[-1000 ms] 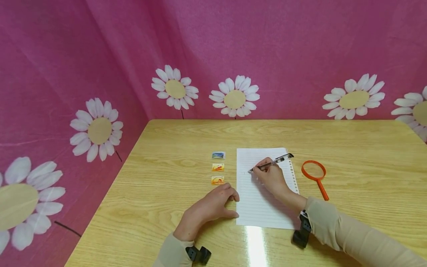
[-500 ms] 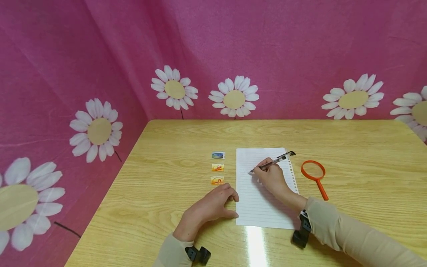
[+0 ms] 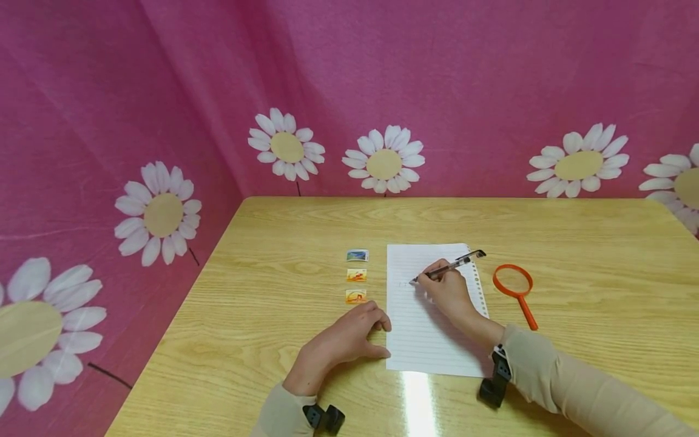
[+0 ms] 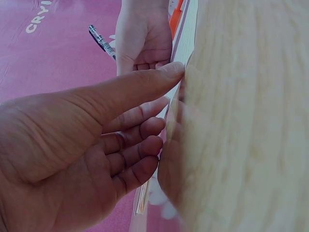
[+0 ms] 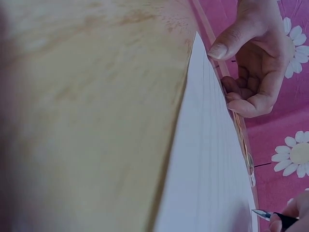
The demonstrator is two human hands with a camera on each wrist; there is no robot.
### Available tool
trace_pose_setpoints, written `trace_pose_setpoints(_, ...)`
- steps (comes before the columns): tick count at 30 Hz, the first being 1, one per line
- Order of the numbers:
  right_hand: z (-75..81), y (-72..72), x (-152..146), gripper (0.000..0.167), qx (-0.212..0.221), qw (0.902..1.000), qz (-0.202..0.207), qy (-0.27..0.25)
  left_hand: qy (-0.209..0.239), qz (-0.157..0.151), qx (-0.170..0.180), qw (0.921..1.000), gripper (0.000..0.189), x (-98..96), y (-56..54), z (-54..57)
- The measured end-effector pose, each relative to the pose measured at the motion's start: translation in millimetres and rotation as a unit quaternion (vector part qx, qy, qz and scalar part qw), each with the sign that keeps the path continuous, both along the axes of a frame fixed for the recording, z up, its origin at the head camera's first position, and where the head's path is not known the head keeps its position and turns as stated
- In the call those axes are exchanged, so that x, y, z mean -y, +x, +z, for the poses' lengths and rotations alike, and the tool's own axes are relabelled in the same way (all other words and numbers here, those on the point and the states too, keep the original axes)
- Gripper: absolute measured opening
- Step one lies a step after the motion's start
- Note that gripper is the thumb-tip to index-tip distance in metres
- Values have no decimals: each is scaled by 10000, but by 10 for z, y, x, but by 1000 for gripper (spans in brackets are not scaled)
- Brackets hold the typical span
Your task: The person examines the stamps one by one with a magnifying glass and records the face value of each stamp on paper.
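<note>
My right hand point(image 3: 450, 297) pinches a clear-barrelled pen with a black cap end point(image 3: 453, 264) and rests on a lined sheet of paper point(image 3: 423, 340). The pen's tip meets the upper left of the sheet, where a few faint short marks show. My left hand point(image 3: 349, 334) rests at the sheet's left edge, thumb and fingertips right at it, fingers loosely bent. In the left wrist view the thumb point(image 4: 140, 89) stands apart from the fingers, with nothing between them. The right wrist view catches the pen's metal tip point(image 5: 263, 214) low over the paper.
Left of the sheet, three small stamp-like pictures stand in a column: a blue one point(image 3: 357, 255) and two yellow ones, the nearest point(image 3: 356, 296) just beyond my left hand. An orange magnifying glass point(image 3: 513, 279) lies right of the paper. A pink flowered cloth point(image 3: 464, 91) hangs behind the table.
The pen tip and right hand have shifted slightly right along the line, and another faint mark shows on the paper. My left hand has stayed in place.
</note>
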State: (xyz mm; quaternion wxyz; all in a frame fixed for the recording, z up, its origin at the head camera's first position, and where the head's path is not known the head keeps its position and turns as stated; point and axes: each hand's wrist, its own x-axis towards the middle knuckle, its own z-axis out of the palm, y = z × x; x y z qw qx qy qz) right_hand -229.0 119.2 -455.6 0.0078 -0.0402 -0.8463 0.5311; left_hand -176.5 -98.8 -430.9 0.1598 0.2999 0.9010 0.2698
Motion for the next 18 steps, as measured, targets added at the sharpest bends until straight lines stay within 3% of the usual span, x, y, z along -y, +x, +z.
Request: trace_pose_setpoints(18,22,23,-18,12,-57,9997,173,162,-129,81,93,9998,31,1,-1,-9)
